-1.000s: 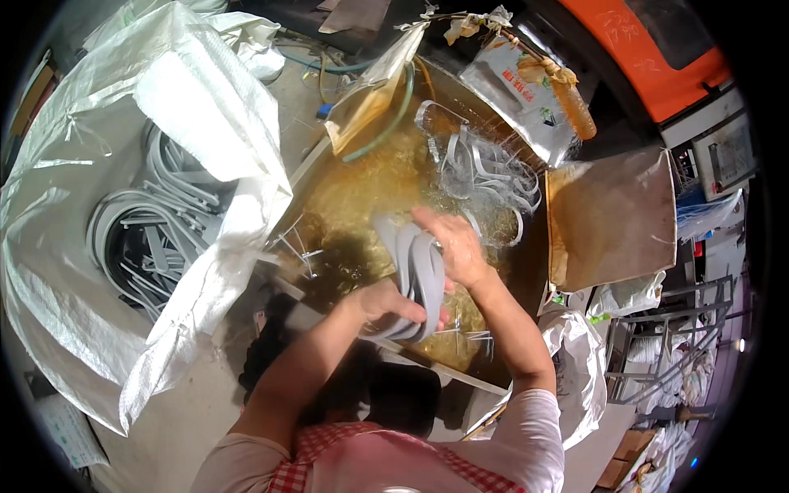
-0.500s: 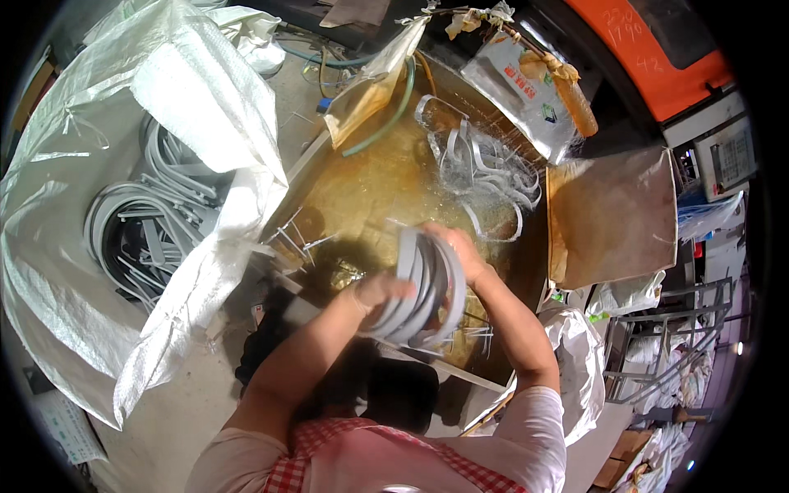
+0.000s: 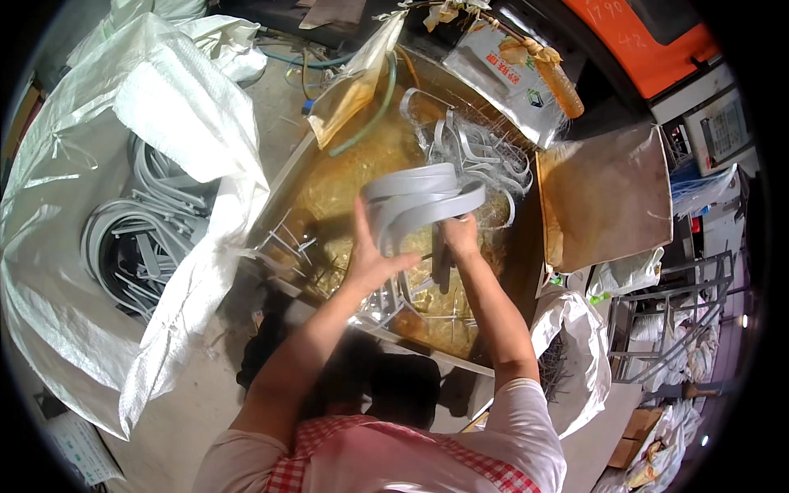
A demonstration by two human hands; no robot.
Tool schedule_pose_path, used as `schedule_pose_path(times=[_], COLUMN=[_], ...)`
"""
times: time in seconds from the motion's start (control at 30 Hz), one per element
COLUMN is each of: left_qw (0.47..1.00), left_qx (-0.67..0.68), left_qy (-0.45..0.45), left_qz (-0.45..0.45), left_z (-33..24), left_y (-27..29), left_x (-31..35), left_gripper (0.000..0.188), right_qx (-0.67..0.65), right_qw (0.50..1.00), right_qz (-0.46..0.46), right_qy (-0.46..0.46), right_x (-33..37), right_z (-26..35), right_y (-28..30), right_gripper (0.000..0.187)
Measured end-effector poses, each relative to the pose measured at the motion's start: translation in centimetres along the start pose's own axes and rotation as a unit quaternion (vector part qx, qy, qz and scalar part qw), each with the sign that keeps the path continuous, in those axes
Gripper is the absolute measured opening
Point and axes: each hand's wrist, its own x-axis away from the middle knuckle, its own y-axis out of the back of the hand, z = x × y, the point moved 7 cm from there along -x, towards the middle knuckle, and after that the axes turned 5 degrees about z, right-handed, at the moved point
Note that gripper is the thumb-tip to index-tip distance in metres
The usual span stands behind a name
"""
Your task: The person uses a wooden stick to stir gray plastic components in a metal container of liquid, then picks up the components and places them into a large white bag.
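A bundle of light grey, curved plastic strips point(image 3: 423, 193) is raised above a basin point(image 3: 283, 182) with a wet, yellowish-brown bottom. My right hand point(image 3: 460, 236) is closed around the bundle's lower right ends. Against its left bend rests my left hand point(image 3: 370, 259), thumb and fingers spread wide; some fingertips are hidden behind the strips. Beyond the bundle, more looped strips point(image 3: 472, 148), whitish and tangled, lie in the far right part of the basin. Thin pale sticks point(image 3: 288, 242) lie along its near left side.
At left stands a big white woven sack point(image 3: 66, 271) with many grey curved strips point(image 3: 148, 238) inside. A brown-stained board point(image 3: 604, 197) rises on the right, above a white bag point(image 3: 575, 353) of dark scraps. A green hose point(image 3: 374, 119) hangs over the far edge. Orange machinery point(image 3: 637, 37) stands far right.
The strip bundle has moved away from me and been turned, its loops now lying across. My left hand has opened out along its side; the right keeps its grip. The view has shifted slightly.
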Motion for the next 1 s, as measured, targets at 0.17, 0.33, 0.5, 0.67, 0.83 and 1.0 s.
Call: schedule_pose_path(times=[0.17,0.33,0.5,0.67,0.83,1.0], left_qw=[0.932,0.87,0.811,0.798,0.78,0.834], left_qx=[0.266,0.417,0.497,0.502,0.522,0.457], left_qy=[0.246,0.257,0.307,0.324,0.339,0.285], left_qz=[-0.027,-0.061,-0.035,-0.081,-0.062,-0.122], left_z=[3.7,3.7,5.8,7.2,8.4,5.6], left_y=[2.2,0.4,-0.7,-0.9,-1.1,0.7], left_x=[-0.5,0.4,0.7,1.2,0.6,0.0], left_gripper=[0.058,0.056,0.052,0.032,0.011,0.043], right_qx=[0.018,-0.324,-0.423,-0.49,-0.491,-0.556], right_qw=[0.96,0.865,0.804,0.757,0.805,0.772], right_qz=[0.279,0.382,0.417,0.432,0.335,0.268], right_qy=[0.009,-0.015,0.018,0.016,-0.005,-0.149], right_x=[3.4,5.2,6.4,8.4,9.4,10.3], right_z=[2.6,4.5,2.9,3.3,2.5,1.6], right_y=[-1.2,-0.2,-1.3,-1.9,-3.8,-3.5], right_gripper=[0.07,0.088,0.101,0.102,0.082,0.028])
